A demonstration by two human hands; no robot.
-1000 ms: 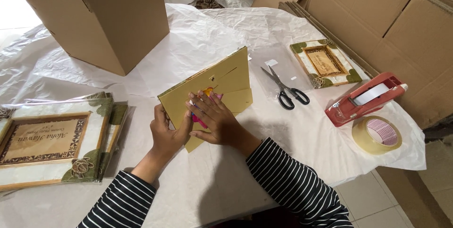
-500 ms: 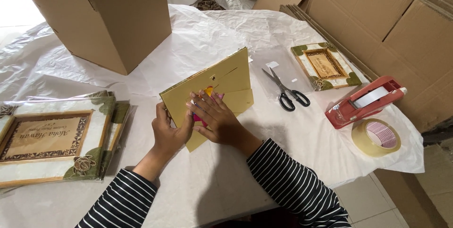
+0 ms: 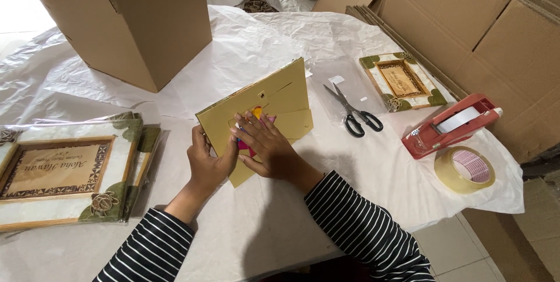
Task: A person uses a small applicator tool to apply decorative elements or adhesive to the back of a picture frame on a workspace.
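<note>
I hold a yellow-backed picture frame (image 3: 274,98) tilted up on its edge, back side toward me, on white paper over the table. My left hand (image 3: 208,162) grips its lower left edge. My right hand (image 3: 263,145) lies flat on the back, fingers spread over a small pink and orange piece near the middle. A folding stand flap shows on the frame's back at the right.
A stack of wrapped wooden frames (image 3: 58,171) lies at the left. A big cardboard box (image 3: 134,19) stands behind. Black scissors (image 3: 353,110), a small frame (image 3: 402,81), a red tape dispenser (image 3: 452,124) and a tape roll (image 3: 465,168) lie at the right near the table's edge.
The held frame and both hands have stayed almost still; only a slight shift of the view.
</note>
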